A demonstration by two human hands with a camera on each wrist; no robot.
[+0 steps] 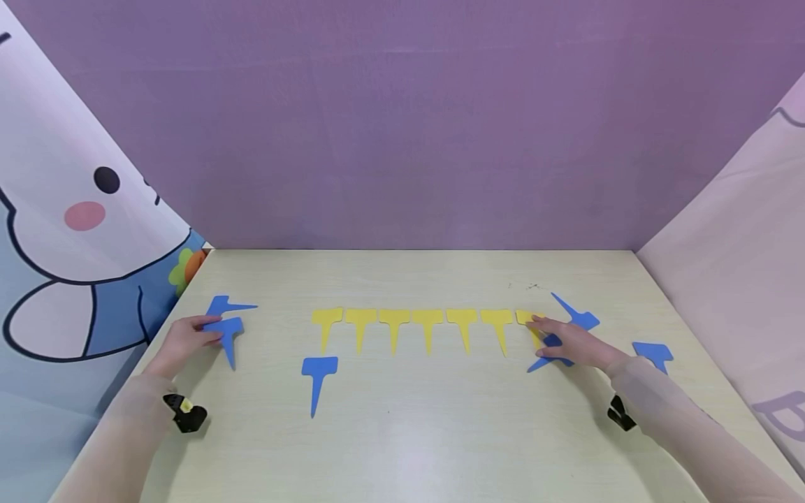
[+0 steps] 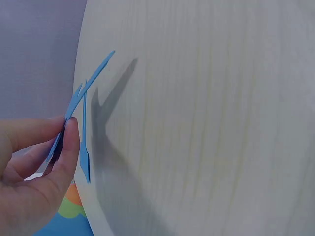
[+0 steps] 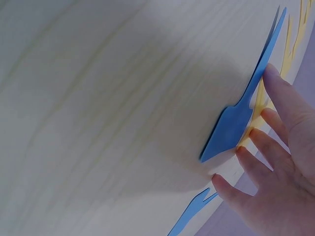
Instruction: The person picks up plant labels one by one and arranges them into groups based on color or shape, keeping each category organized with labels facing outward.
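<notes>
My left hand (image 1: 182, 342) pinches a blue T-shaped plant label (image 1: 230, 327) between thumb and fingers, raised off the table. Just behind it lies another blue label (image 1: 219, 305), its stem pointing right. My right hand (image 1: 575, 342) is spread low at the right end of a row of yellow T-shaped labels (image 1: 428, 318). In the right wrist view its thumb touches the stem of a blue label (image 3: 229, 130), while other fingertips reach the last yellow label (image 3: 259, 101). The hand partly covers both in the head view.
Several yellow labels stand side by side, stems toward me. One blue label (image 1: 319, 367) lies below the row's left end. More blue labels lie behind the right hand (image 1: 585, 320) and beside the right forearm (image 1: 654, 353). A purple wall (image 1: 409, 140) borders the table's far edge.
</notes>
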